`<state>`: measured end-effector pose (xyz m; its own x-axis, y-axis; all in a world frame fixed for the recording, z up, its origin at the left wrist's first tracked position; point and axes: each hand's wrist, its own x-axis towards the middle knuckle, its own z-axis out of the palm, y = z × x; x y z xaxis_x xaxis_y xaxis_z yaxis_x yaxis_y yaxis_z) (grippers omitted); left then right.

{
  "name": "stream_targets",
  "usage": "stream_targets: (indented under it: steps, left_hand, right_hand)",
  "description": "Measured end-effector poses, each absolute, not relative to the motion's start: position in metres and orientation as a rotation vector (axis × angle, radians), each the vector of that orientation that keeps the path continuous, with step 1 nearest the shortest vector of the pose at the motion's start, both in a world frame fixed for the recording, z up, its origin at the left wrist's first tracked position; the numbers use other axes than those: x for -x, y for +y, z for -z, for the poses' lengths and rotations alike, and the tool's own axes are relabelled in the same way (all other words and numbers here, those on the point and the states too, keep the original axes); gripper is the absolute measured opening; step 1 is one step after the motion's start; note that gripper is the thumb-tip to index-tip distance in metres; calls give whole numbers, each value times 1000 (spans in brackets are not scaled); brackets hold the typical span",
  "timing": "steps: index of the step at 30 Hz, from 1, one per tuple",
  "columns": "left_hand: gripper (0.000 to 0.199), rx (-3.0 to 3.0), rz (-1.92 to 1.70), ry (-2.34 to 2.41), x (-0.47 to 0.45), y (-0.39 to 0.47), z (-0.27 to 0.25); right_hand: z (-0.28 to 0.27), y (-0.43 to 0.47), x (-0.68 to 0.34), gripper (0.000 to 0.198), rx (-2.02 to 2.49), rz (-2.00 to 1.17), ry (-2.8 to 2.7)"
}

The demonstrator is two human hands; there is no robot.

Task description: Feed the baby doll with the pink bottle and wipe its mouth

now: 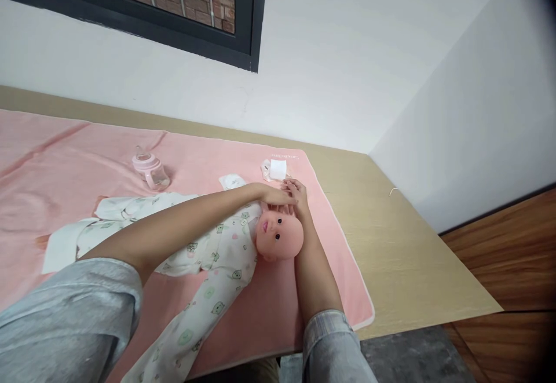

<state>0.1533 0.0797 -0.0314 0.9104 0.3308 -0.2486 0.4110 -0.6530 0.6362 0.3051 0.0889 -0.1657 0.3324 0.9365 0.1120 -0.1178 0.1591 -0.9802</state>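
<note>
A bald baby doll [280, 235] lies on its back on the pink blanket [269, 313], dressed in a white outfit with printed bears. My left arm crosses over the doll's body. Beside the far side of the doll's head, my left hand [278, 196] has its fingers curled down, with the fingertips close to the ear area. My right hand [297, 193] meets it there, fingers bent inward and touching the left fingers. Whatever sits between the fingers is too small to make out. Just beyond the hands lie a small white square [278, 169] and a clear plastic wrapper [266, 170].
A pink baby bottle [150, 170] with handles stands tilted on the blanket at the left. The tan tabletop [386, 250] shows past the blanket's right edge. A white wall and a dark window frame [256, 18] rise behind. Wooden panels [508, 255] are at the right.
</note>
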Motion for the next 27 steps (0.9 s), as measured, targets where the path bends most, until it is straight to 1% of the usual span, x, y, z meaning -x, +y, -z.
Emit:
stream_targets:
  steps: [4,9,13,19,27]
  left_hand:
    - [49,-2468,50,662,-132,75,7]
    - [50,-2689,-119,855,-86,51,-17]
    - [47,-2723,-195,922,-51,37,-20]
    - [48,-2668,-162,1099,-11,41,-9]
    - [47,-2606,-212,1104,14,41,-8]
  right_hand:
    - [165,83,-301,26,1186,-802,-1005]
    - [161,77,-292,26,1251,-746,-1046]
    - [164,81,-289,24,1278,-729,-973]
    - [165,87,-289,26,1182,-884,-899]
    - [164,88,-293,37,1103,-995,-957]
